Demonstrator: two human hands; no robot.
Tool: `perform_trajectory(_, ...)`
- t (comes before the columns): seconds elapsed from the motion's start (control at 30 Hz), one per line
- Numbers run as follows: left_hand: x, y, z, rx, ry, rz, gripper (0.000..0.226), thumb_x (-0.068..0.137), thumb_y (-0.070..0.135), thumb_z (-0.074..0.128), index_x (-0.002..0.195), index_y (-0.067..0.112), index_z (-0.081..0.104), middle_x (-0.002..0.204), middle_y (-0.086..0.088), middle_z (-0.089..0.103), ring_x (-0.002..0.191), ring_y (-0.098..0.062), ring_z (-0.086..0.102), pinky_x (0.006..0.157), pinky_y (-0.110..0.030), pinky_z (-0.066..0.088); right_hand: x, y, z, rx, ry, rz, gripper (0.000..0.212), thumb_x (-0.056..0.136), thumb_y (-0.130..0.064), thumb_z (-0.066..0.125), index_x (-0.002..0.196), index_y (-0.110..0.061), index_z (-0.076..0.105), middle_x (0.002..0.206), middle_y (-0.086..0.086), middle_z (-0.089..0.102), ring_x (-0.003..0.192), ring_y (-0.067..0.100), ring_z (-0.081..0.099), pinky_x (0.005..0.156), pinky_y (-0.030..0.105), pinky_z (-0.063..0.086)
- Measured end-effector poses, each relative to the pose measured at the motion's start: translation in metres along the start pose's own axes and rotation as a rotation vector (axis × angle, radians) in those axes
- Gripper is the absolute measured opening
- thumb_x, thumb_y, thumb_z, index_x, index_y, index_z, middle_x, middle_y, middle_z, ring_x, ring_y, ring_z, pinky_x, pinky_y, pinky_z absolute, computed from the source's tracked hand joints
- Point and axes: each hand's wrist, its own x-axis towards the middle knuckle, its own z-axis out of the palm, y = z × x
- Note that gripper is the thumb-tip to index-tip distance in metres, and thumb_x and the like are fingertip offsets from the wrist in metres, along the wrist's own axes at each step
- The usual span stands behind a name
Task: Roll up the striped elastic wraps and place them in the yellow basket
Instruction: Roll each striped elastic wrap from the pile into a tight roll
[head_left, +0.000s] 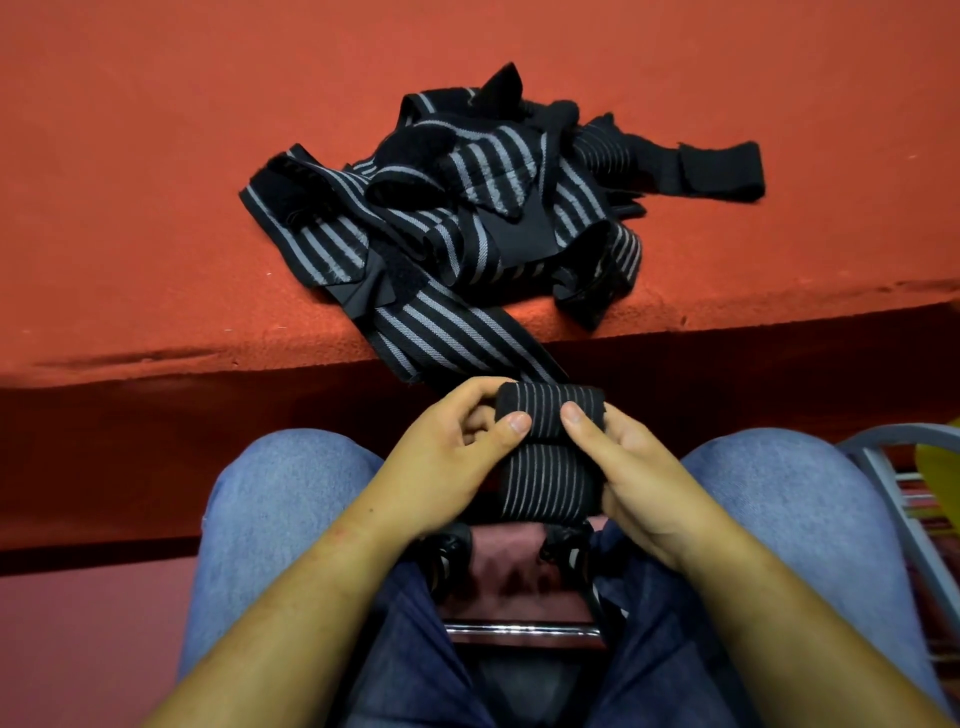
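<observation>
Striped wrap (550, 410) at lower centre is pinched by both hands, left hand (457, 457) and right hand (639, 478), keeping the roll tight; its tail leads to the pile (467, 208) on the worktop (156, 208).

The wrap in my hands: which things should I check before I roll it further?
1. Left hand and right hand both grip the roll: ok.
2. Tail lies flat over the table edge: ok.
3. Tail free of the pile: cannot tell; it runs into it.
4. Roll finished: not ok; the tail is unrolled.
5. Basket open and ready: cannot tell; only a yellow sliver shows at the right edge.
</observation>
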Motion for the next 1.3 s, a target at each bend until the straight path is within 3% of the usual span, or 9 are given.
perform_trajectory(0.17, -0.001, 0.004, -0.001, 0.025, 0.032, 0.058, 0.033, 0.097, 0.031, 0.069, 0.128, 0.037, 0.063, 0.109, -0.021, 0.067, 0.092, -0.04, 0.063, 0.097, -0.06, 0.052, -0.001, -0.003, 0.0, 0.023, -0.034, 0.084, 0.053, 0.097, -0.049, 0.054, 0.129, -0.01, 0.068, 0.121, 0.011, 0.077, 0.114, 0.022, 0.073, 0.091, 0.033, 0.055)
perform_trajectory(0.27, -0.003, 0.005, -0.002, 0.062, 0.051, 0.091, 0.037, 0.099, 0.017, 0.07, 0.129, 0.038, 0.063, 0.115, -0.011, 0.069, 0.091, -0.04, 0.062, 0.096, -0.052, 0.053, 0.0, -0.004, 0.002, 0.048, -0.032, 0.084, 0.054, 0.097, -0.05, 0.052, 0.128, -0.01, 0.07, 0.123, 0.011, 0.076, 0.12, 0.023, 0.071, 0.104, 0.039, 0.051)
perform_trajectory(0.4, -0.006, 0.009, -0.002, 0.091, 0.059, 0.115, 0.042, 0.096, 0.009, 0.072, 0.128, 0.036, 0.066, 0.113, 0.002, 0.07, 0.075, -0.015, 0.054, 0.083, -0.031, 0.054, -0.001, -0.006, 0.003, 0.059, -0.029, 0.08, 0.055, 0.096, -0.056, 0.048, 0.12, -0.016, 0.077, 0.123, 0.011, 0.076, 0.119, 0.022, 0.071, 0.104, 0.041, 0.05)
perform_trajectory(0.57, -0.007, 0.012, -0.002, 0.144, 0.036, 0.131, 0.044, 0.092, 0.005, 0.076, 0.127, 0.03, 0.069, 0.114, 0.015, 0.07, 0.087, 0.0, 0.061, 0.086, -0.017, 0.049, -0.001, -0.006, 0.002, 0.055, -0.056, 0.074, 0.064, 0.096, -0.059, 0.047, 0.127, -0.009, 0.071, 0.126, 0.014, 0.074, 0.123, 0.026, 0.069, 0.106, 0.041, 0.051)
perform_trajectory(0.77, -0.008, 0.01, -0.001, 0.152, -0.047, 0.066, 0.055, 0.094, 0.035, 0.075, 0.142, 0.046, 0.051, 0.13, 0.015, 0.063, 0.105, -0.006, 0.065, 0.086, -0.027, 0.055, 0.001, -0.003, -0.003, 0.072, -0.014, 0.022, 0.051, 0.102, -0.044, 0.058, 0.134, -0.005, 0.065, 0.128, 0.02, 0.072, 0.123, 0.035, 0.068, 0.11, 0.051, 0.048)
perform_trajectory(0.87, -0.009, 0.008, 0.001, 0.093, -0.11, -0.05, 0.073, 0.088, 0.068, 0.059, 0.153, 0.051, 0.032, 0.145, 0.019, 0.054, 0.129, 0.003, 0.056, 0.11, -0.028, 0.046, -0.001, -0.002, -0.002, 0.042, -0.014, -0.024, 0.044, 0.096, -0.035, 0.062, 0.13, -0.009, 0.066, 0.124, 0.015, 0.074, 0.119, 0.03, 0.07, 0.095, 0.041, 0.056)
perform_trajectory(0.97, -0.011, 0.008, 0.004, 0.129, -0.163, -0.096, 0.075, 0.09, 0.079, 0.045, 0.155, 0.057, 0.015, 0.152, 0.019, 0.05, 0.13, 0.007, 0.054, 0.117, -0.033, 0.042, -0.001, 0.0, -0.001, 0.006, -0.033, -0.036, 0.042, 0.089, -0.032, 0.064, 0.125, -0.012, 0.065, 0.116, 0.007, 0.077, 0.111, 0.021, 0.073, 0.086, 0.028, 0.057)
perform_trajectory(1.13, -0.013, 0.005, 0.01, 0.159, -0.186, -0.084, 0.069, 0.087, 0.081, 0.039, 0.148, 0.068, 0.007, 0.152, 0.015, 0.05, 0.129, -0.003, 0.058, 0.115, -0.04, 0.045, -0.002, 0.005, -0.001, -0.085, -0.034, -0.043, 0.043, 0.083, -0.056, 0.073, 0.115, -0.027, 0.067, 0.11, 0.002, 0.076, 0.105, 0.019, 0.073, 0.076, 0.028, 0.057)
perform_trajectory(1.3, -0.015, 0.004, 0.01, 0.205, -0.212, -0.078, 0.065, 0.09, 0.08, 0.036, 0.146, 0.068, 0.007, 0.154, 0.014, 0.047, 0.129, -0.002, 0.058, 0.114, -0.038, 0.045, -0.002, 0.005, -0.001, -0.202, 0.009, -0.089, 0.043, 0.077, -0.067, 0.07, 0.106, -0.034, 0.069, 0.109, 0.005, 0.076, 0.107, 0.024, 0.073, 0.102, 0.054, 0.056)
